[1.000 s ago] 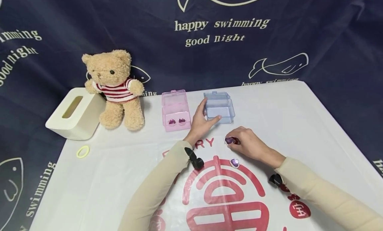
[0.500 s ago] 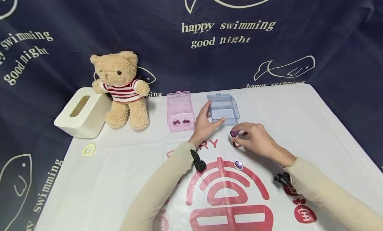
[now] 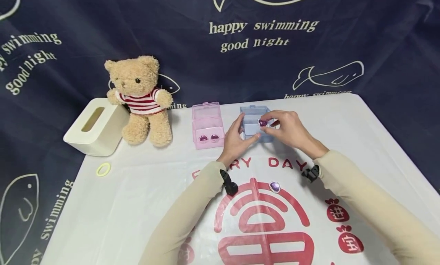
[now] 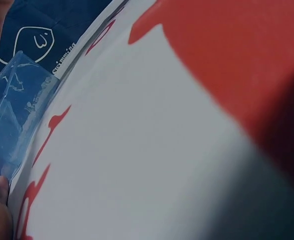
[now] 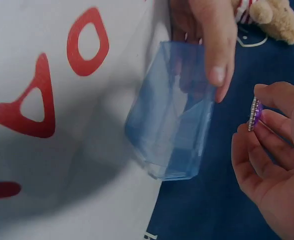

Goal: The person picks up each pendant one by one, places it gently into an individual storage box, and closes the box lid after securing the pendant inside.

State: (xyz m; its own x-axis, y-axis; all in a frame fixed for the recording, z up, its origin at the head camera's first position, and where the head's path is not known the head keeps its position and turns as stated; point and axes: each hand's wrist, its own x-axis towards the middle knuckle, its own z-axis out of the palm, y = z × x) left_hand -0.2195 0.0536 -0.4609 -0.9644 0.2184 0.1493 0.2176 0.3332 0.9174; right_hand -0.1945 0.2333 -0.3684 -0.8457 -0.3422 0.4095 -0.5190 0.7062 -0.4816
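Note:
A small see-through blue plastic box (image 3: pixel 250 130) stands with its lid raised near the back of the table. My left hand (image 3: pixel 237 143) grips it at the left side, thumb along the front wall. Over the box's opening, my right hand (image 3: pixel 288 128) pinches a purple heart-shaped gem (image 3: pixel 262 122) with a sparkling edge. In the right wrist view, the gem (image 5: pixel 256 114) shows edge-on between thumb and fingers, beside the blue box (image 5: pixel 171 120). Another purple heart gem (image 3: pixel 275 187) lies on the tablecloth nearer the front. The left wrist view catches part of the blue box (image 4: pixel 17 120).
To the left stands an open pink box (image 3: pixel 207 123) with two purple gems in it. A teddy bear (image 3: pixel 141 104) in a striped shirt sits beside a cream tissue box (image 3: pixel 80 139). A pale yellow ring (image 3: pixel 103 169) lies near the table's left edge. A dark blue curtain hangs behind.
My right hand has lifted the gem from in front of the blue box and carried it back over the opening. My left hand has stayed at the box.

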